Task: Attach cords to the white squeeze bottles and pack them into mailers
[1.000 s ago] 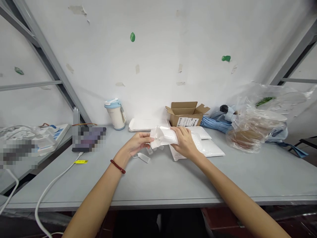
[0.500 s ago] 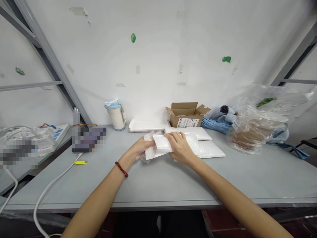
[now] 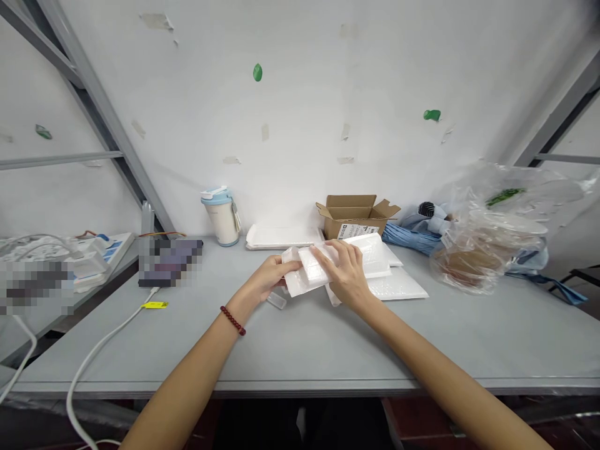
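Note:
Between my two hands is a white bubble mailer (image 3: 375,253), held above the table and slanting up to the right. My left hand (image 3: 268,275) pinches the mailer's left end, thumb on top. My right hand (image 3: 345,272) wraps over its middle, fingers bent across the upper face. A small clear plastic piece (image 3: 276,300) lies on the table just below my left hand. More white bubble mailers (image 3: 398,284) lie flat behind and under my right hand. What is inside the held mailer, if anything, is hidden.
A stack of white mailers (image 3: 284,237), an open cardboard box (image 3: 354,219) and a cream tumbler (image 3: 222,219) stand along the wall. Clear plastic bags (image 3: 487,237) and blue cloth (image 3: 412,237) fill the right. A blurred dark device (image 3: 173,262) with a white cable (image 3: 110,337) lies left.
The mailer's right end has risen and shows more to the right of my right hand. My left hand has shifted slightly, uncovering the clear plastic piece on the table. The view has moved slightly.

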Motion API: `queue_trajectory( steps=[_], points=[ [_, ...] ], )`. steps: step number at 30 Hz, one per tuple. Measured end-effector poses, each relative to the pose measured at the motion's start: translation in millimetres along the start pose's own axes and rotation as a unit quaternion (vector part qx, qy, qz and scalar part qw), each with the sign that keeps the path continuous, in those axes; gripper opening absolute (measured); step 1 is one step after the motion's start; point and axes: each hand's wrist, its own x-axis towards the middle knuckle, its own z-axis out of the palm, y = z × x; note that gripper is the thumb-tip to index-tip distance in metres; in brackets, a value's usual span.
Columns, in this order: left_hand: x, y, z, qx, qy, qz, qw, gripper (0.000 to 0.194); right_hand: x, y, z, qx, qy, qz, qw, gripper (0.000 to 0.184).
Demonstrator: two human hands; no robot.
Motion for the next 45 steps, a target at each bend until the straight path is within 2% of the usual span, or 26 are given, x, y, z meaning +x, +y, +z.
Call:
queue_trajectory(
  steps=[2, 5, 10, 13, 18, 24, 27, 32, 38, 45],
  points=[
    [-1.9, 2.6, -0.7, -0.003, -0.032, -0.001, 0.999, 0.028, -0.1, 2.0, 1.3, -0.011, -0.001, 0.019, 1.000, 0.059],
    [-4.4, 5.4, -0.8, -0.010, -0.066, 0.004, 0.998, 0.027, -0.5, 4.0, 4.6, -0.003, 0.014, 0.013, 1.000, 0.060],
    [-6.4, 6.5, 0.0, -0.010, -0.073, 0.004, 0.997, 0.025, -1.3, 2.4, 8.1, 0.025, 0.078, -0.015, 0.997, 0.053],
    [-6.2, 6.2, 1.0, -0.010, -0.074, 0.004, 0.997, 0.026, -1.0, 0.4, 7.3, 0.023, 0.082, -0.033, 0.996, 0.040],
    [-3.3, 3.5, 3.1, -0.013, -0.041, -0.001, 0.999, 0.026, -0.2, -1.6, 6.9, 0.016, 0.089, -0.047, 0.995, 0.029],
    [3.2, -4.3, 6.2, -0.044, 0.013, 0.006, 0.999, 0.027, -0.2, -5.5, 4.4, 0.015, 0.100, -0.083, 0.991, 0.026],
    [4.4, -5.0, 7.8, -0.054, 0.030, 0.010, 0.998, 0.027, -1.0, -8.8, 1.9, 0.017, 0.090, -0.122, 0.988, 0.027],
    [0.8, -2.4, 11.2, -0.040, 0.015, 0.027, 0.999, 0.025, -3.7, -12.7, 1.8, 0.022, 0.081, -0.159, 0.984, 0.032],
    [-2.6, -1.4, 18.7, -0.036, 0.081, 0.024, 0.996, 0.018, -4.2, -11.4, 2.2, 0.032, 0.081, -0.173, 0.981, 0.035],
    [-4.9, 4.8, 15.8, -0.043, 0.060, 0.074, 0.995, 0.031, -3.1, -5.8, 1.9, 0.027, 0.083, -0.155, 0.984, 0.037]
  ],
)
